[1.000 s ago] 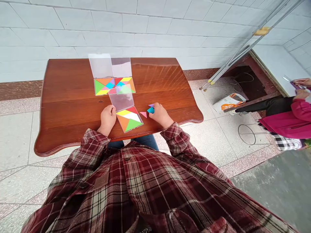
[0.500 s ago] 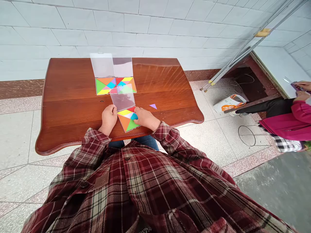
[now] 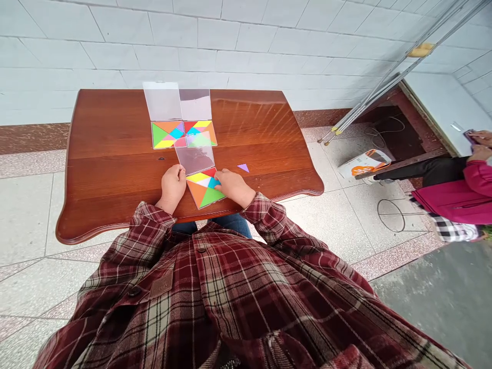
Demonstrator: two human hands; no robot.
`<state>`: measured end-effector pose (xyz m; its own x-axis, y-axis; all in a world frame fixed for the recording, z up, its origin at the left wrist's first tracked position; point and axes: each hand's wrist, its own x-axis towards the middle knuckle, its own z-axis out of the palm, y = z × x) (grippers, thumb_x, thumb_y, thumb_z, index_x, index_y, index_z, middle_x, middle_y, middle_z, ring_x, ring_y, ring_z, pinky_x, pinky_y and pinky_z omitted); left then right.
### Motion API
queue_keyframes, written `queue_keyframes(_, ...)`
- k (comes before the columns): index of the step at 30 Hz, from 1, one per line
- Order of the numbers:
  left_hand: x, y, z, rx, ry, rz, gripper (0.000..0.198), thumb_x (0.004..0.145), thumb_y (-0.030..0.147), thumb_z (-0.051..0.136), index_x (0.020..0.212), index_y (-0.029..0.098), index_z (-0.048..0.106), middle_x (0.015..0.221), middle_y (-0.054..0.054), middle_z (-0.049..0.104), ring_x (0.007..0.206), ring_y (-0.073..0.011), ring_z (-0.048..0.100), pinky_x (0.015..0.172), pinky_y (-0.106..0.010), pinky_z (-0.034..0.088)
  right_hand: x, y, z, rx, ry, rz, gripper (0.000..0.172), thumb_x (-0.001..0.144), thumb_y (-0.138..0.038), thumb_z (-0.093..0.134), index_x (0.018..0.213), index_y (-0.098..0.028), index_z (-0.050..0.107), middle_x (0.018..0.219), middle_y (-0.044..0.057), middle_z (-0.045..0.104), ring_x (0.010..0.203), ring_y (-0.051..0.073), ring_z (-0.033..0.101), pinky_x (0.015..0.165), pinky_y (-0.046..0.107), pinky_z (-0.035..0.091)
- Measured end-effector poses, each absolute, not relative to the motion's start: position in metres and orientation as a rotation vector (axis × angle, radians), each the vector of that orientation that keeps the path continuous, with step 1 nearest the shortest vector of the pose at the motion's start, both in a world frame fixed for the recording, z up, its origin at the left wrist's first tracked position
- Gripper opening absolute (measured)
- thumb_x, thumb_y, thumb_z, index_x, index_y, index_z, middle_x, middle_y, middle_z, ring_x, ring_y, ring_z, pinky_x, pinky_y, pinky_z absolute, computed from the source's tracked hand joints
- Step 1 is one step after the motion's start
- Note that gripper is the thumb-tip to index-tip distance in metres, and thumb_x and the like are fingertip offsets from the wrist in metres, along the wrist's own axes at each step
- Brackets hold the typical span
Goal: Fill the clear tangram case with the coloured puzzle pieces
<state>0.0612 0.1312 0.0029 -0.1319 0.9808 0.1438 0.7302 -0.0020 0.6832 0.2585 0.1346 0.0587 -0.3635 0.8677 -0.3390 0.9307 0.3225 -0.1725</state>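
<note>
wooden table open right of tangram tray; our right hand on teal triangle, grip unclear; left hand loose, empty.

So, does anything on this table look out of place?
Yes: a small purple triangle lies alone on the table, apart from the colored tangram by the right hand. The other pieces sit packed into squares, so this one looks stray.

On my feed, a polished wooden table carries everything. Under my right hand lies a tangram tray, with a small purple triangle tile just ahead of that hand. A second tangram tray with clear plastic flaps sits well ahead of my left hand.
</note>
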Motion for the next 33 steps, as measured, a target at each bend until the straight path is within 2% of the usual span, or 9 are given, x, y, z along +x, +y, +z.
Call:
queue_keyframes(7, 0.060, 0.132, 0.000, 1.783, 1.911, 0.910, 0.017, 0.086, 0.026, 0.041, 0.076, 0.020, 0.053, 0.081, -0.005, 0.061, 0.078, -0.0183, 0.054, 0.074, -0.030, 0.039, 0.280, 0.144, 0.065, 1.826, 2.445, -0.595, 0.018, 0.087, -0.025, 0.056, 0.102, -0.017, 0.063, 0.106, 0.009, 0.065, 0.094, 0.020, 0.059, 0.078, 0.028, 0.043)
queue_keyframes(15, 0.058, 0.133, -0.001, 1.797, 1.899, 0.929, 0.016, 0.086, 0.027, 0.041, 0.078, 0.020, 0.053, 0.083, -0.005, 0.062, 0.081, -0.0186, 0.055, 0.077, -0.030, 0.041, 0.341, 0.165, 0.059, 2.267, 2.235, -0.417, 0.018, 0.088, -0.022, 0.054, 0.101, -0.015, 0.064, 0.104, 0.011, 0.066, 0.092, 0.021, 0.059, 0.081, 0.030, 0.042)
queue_keyframes(23, 0.058, 0.133, -0.001, 1.793, 1.904, 0.925, 0.015, 0.085, 0.026, 0.041, 0.078, 0.020, 0.054, 0.085, -0.006, 0.063, 0.081, -0.0189, 0.056, 0.077, -0.030, 0.041, 0.338, 0.181, 0.033, 2.239, 2.181, -0.447, 0.030, 0.087, -0.021, 0.057, 0.115, -0.014, 0.061, 0.118, 0.015, 0.060, 0.096, 0.021, 0.059, 0.083, 0.030, 0.043)
queue_keyframes(30, 0.058, 0.132, 0.000, 1.777, 1.895, 0.908, 0.016, 0.086, 0.026, 0.041, 0.076, 0.020, 0.052, 0.081, -0.005, 0.062, 0.079, -0.0188, 0.055, 0.076, -0.031, 0.041, 0.341, 0.191, 0.026, 2.183, 2.143, -0.499, 0.022, 0.085, -0.018, 0.059, 0.106, -0.013, 0.063, 0.109, 0.012, 0.062, 0.088, 0.018, 0.059, 0.081, 0.028, 0.043)
queue_keyframes(33, 0.058, 0.132, -0.001, 1.780, 1.891, 0.912, 0.017, 0.087, 0.027, 0.040, 0.077, 0.020, 0.053, 0.082, -0.006, 0.062, 0.079, -0.0192, 0.055, 0.075, -0.031, 0.041, 0.341, 0.192, 0.027, 2.187, 2.164, -0.490, 0.031, 0.083, -0.019, 0.063, 0.114, -0.014, 0.061, 0.111, 0.012, 0.061, 0.088, 0.018, 0.059, 0.079, 0.027, 0.042)
